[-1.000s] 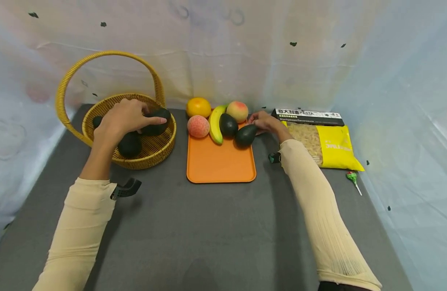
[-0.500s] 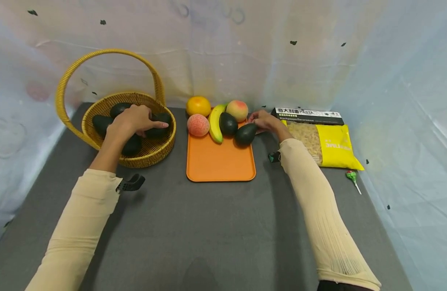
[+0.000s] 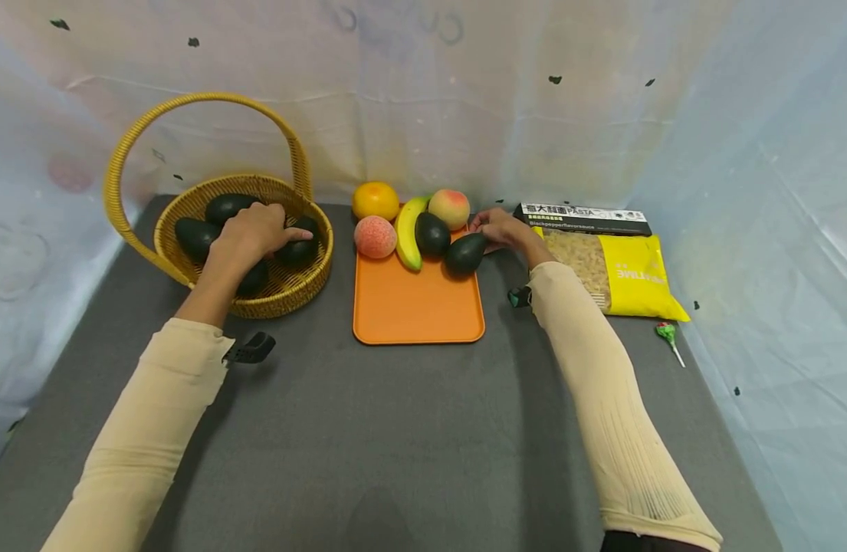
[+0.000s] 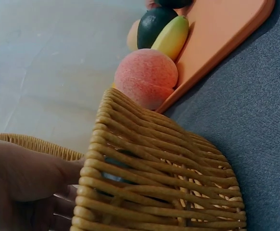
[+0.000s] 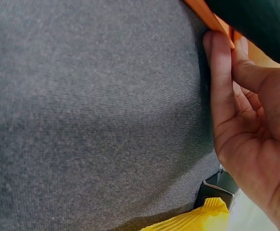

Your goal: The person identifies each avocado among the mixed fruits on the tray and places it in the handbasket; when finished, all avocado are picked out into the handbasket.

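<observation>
In the head view my left hand is down inside the yellow wicker basket. Its thumb lies across a dark green avocado at the basket's right side; the other fingers are mostly hidden behind the hand. More avocados lie around the hand. In the left wrist view the basket wall covers much of the grip. My right hand pinches the rim of the orange tray at its right edge, right beside an avocado.
On the tray's far half sit a banana, a second avocado, a pink peach, another peach and an orange. A pasta box, a yellow pasta bag and a lollipop lie right.
My left hand has lowered the avocado into the basket's right side and shifted slightly toward me, uncovering avocados behind it. The right hand stays at the tray rim.
</observation>
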`<state>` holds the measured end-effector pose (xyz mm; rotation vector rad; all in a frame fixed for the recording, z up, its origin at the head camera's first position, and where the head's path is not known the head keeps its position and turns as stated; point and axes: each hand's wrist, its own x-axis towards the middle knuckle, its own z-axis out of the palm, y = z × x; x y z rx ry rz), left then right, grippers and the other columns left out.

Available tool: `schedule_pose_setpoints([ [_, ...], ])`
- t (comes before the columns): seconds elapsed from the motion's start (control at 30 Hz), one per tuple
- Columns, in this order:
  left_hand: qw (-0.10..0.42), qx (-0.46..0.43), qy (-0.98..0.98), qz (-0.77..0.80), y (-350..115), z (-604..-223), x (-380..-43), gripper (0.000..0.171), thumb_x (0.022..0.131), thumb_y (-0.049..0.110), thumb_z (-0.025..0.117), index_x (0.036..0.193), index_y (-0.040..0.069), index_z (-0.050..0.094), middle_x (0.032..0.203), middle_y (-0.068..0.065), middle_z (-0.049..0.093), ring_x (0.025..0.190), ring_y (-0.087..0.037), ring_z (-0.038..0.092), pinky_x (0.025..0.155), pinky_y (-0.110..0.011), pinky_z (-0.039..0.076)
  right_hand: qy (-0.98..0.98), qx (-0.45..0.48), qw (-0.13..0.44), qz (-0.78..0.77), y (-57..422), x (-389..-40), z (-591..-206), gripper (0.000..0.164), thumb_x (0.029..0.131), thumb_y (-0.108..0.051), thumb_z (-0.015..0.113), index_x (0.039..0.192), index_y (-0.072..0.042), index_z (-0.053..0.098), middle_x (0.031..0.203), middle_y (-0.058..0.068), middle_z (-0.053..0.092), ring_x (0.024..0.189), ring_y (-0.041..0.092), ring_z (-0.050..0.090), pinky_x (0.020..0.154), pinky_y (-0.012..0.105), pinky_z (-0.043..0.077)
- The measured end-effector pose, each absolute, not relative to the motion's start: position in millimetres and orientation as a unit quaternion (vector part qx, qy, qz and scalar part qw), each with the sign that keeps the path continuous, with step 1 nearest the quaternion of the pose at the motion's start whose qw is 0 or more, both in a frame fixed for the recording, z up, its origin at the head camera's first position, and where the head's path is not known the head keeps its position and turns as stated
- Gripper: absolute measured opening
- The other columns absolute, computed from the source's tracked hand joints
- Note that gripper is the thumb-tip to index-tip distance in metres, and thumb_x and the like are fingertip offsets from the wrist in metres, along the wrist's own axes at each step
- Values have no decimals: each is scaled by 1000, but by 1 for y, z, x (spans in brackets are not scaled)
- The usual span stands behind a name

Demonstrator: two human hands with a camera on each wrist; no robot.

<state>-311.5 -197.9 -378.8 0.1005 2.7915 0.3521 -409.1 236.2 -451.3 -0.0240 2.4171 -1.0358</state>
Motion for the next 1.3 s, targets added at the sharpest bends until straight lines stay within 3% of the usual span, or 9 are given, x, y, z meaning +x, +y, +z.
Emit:
schedule_pose_setpoints([
  [0.07,150,41,981,120,-199,-376,-310,53,105,52,57,90,1,60,71,-12,52,69,-32,58,66,-45,47,889,-11,251,-383,236,-409,-451,13,104,-8,54,113,-5,62,107,10,56,75,14,65,72,29,64],
  [0.23,126,53,983,124,-198,-373,-306,47,107,47,54,96,2,55,82,-16,49,78,-36,56,71,-49,45,888,-10,254,-384,237,-409,-450,15,104,-10,55,115,-5,62,108,10,56,76,15,65,76,32,64],
  [0.37,95,64,985,131,-195,-371,-302,45,108,45,54,92,3,53,79,-14,49,73,-34,57,67,-47,45,888,-9,260,-380,238,-407,-448,16,104,-9,55,117,-4,62,109,11,56,76,15,65,76,32,64],
  [0.77,-31,137,977,160,-177,-354,-285,32,109,31,55,100,1,62,82,-17,60,68,-31,57,61,-41,45,889,-15,257,-379,238,-408,-451,15,104,-8,53,116,-3,62,108,11,56,75,15,65,68,27,62],
  [1.1,-192,270,920,207,-134,-361,-282,19,105,18,63,103,1,72,89,-15,71,77,-32,65,73,-48,56,886,-17,263,-382,236,-406,-448,17,105,-9,53,118,-3,61,107,10,55,77,14,62,71,26,62],
  [1.3,-200,296,909,215,-104,-370,-279,22,103,23,68,98,4,77,85,-14,71,77,-33,67,74,-48,56,885,-13,264,-383,235,-406,-449,16,106,-10,53,119,-4,61,110,11,55,77,14,63,70,26,62],
])
